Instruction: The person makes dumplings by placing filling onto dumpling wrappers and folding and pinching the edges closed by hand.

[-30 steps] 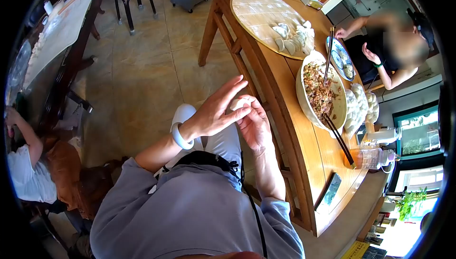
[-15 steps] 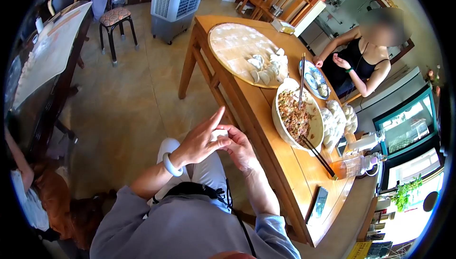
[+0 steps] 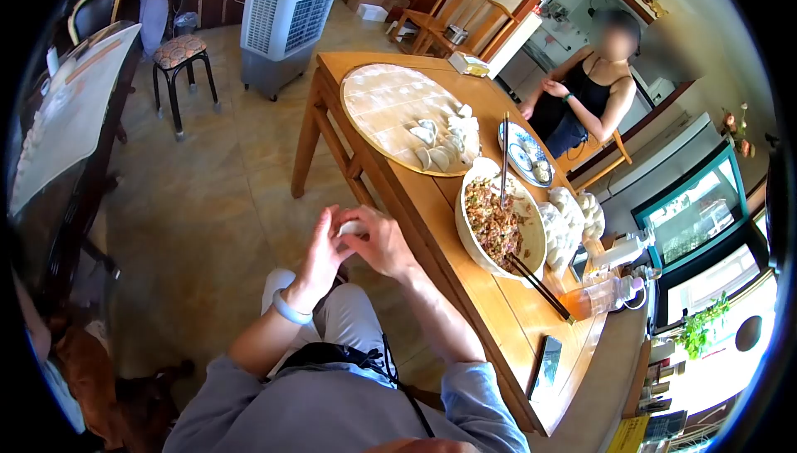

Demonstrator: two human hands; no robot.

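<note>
Tiled floor below, a cooler standing at the back, and a long wooden table running down the right side. We're on the hands now: the left hand, ring on its wrist, and the right hand are together, fingers of both pressed around one piece of white dough. That dough is up in the air above the lap, just off the table's edge, mostly hidden by the fingers.

Over to the containers! Big pale bowl, loaded with chopped filling; one pair of chopsticks stands in it, a second pair slants over its near rim. Beyond it, the round tray, floured, with folded dumplings bunched toward the bowl. Beside that, a blue-and-white plate, pale pieces at its near end. Clear bags hold white lumps, right against the bowl. Nearer still, a jug with amber liquid, then a phone. Across the table sits a co-worker, hands raised.
</note>
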